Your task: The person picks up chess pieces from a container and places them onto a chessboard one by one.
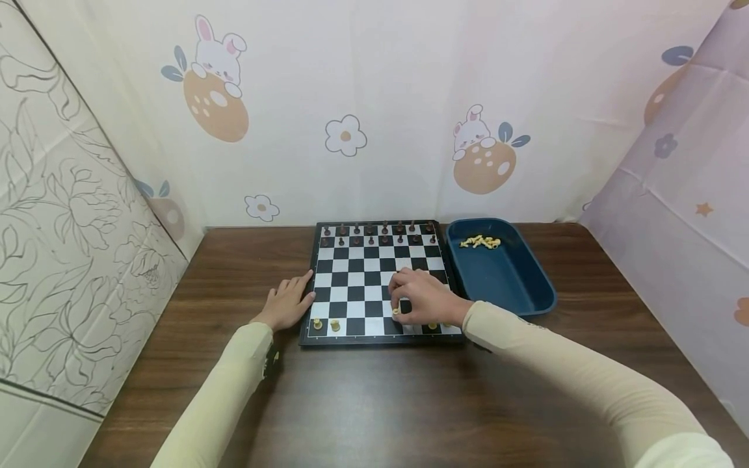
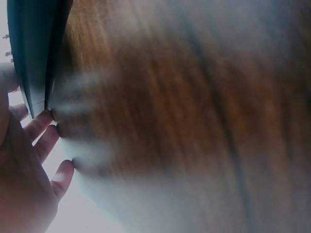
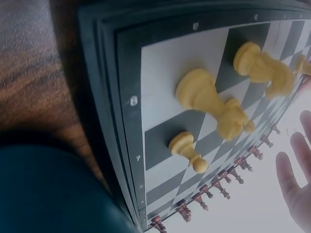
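A magnetic-style black-framed chessboard [image 1: 355,278] lies on the table. My right hand [image 1: 424,296] is over its near right part, pinching a small pale yellow chess piece [image 1: 395,312] between thumb and forefinger; its kind is mostly hidden. Two pale yellow pieces [image 1: 335,325] stand at the near left corner. Others stand under my right wrist, among them a pawn [image 3: 188,151] in front of a taller corner piece [image 3: 209,99]. Dark red-brown pieces [image 1: 384,239] fill the far two rows. My left hand [image 1: 287,302] rests flat beside the board, fingertips at its left edge.
A blue plastic tray [image 1: 503,292] stands right of the board, close to its edge. Several pale yellow pieces [image 1: 481,242] lie in its far end. The wooden table [image 1: 374,396] ends at a patterned curtain [image 1: 398,175] behind.
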{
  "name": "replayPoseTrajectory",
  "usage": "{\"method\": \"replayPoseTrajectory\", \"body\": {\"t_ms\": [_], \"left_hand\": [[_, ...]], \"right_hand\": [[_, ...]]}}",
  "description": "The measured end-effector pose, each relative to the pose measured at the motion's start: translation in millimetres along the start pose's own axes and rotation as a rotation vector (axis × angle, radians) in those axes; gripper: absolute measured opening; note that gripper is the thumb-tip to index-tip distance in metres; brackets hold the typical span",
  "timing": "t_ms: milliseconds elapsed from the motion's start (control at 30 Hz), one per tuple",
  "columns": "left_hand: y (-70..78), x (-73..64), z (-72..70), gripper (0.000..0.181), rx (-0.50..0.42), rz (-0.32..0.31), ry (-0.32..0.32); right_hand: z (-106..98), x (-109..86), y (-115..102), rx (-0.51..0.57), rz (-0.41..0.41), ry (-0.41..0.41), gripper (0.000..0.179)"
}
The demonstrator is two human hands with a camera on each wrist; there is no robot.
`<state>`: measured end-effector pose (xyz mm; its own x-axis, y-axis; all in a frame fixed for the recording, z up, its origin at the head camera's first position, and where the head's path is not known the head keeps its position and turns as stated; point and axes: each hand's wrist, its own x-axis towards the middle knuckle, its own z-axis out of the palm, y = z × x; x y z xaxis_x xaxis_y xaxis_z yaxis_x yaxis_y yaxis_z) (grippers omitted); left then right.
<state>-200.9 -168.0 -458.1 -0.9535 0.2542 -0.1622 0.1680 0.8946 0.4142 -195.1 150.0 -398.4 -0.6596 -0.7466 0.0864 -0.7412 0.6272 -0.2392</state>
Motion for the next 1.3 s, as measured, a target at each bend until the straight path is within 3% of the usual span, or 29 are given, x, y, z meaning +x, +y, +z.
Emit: {"method": "replayPoseTrajectory", "body": {"t_ms": [733, 967, 1300], "left_hand": [[2.6, 2.0, -0.2, 0.061, -0.003, -0.001, -0.001], [0.6, 1.6, -0.2, 0.061, -0.006, 0.004, 0.001], [-3.2, 2.4, 0.9, 0.061, -0.014, 0.009, 0.010]], "right_hand": [[7.9, -6.9, 0.1, -0.007, 0.015, -0.038, 0.009], [-3.3, -9.9, 5.5, -0.034, 0.014, -0.048, 0.010], [-35.8, -13.1, 28.4, -0.095, 0.024, -0.006, 0.011]]}}
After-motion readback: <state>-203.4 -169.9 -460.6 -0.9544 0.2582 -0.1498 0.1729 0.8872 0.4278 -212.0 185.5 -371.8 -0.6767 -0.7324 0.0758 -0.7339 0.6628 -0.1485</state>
